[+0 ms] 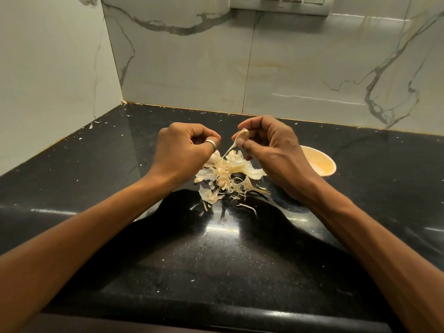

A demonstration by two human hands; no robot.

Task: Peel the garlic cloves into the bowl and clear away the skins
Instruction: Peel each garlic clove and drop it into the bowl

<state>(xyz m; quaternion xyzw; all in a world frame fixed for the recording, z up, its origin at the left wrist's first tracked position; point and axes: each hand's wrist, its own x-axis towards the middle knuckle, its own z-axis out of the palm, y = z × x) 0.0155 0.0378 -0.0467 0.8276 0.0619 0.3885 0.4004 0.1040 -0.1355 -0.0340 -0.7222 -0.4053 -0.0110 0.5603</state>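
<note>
My right hand [271,145] pinches a garlic clove [241,138] between thumb and fingertips, above the counter. A thin strip of skin [228,151] trails from the clove down towards the heap. My left hand [185,147], a ring on one finger, has its fingers curled just left of the clove; what it holds is hidden. Below both hands lies a heap of pale garlic skins [230,175] with at least one unpeeled clove [222,181] in it. A cream bowl [322,164] stands to the right, partly behind my right hand.
The black speckled counter [216,255] is dotted with small skin flakes. Marble-look walls [264,68] close off the back and the left side. A switch plate [281,3] sits high on the back wall.
</note>
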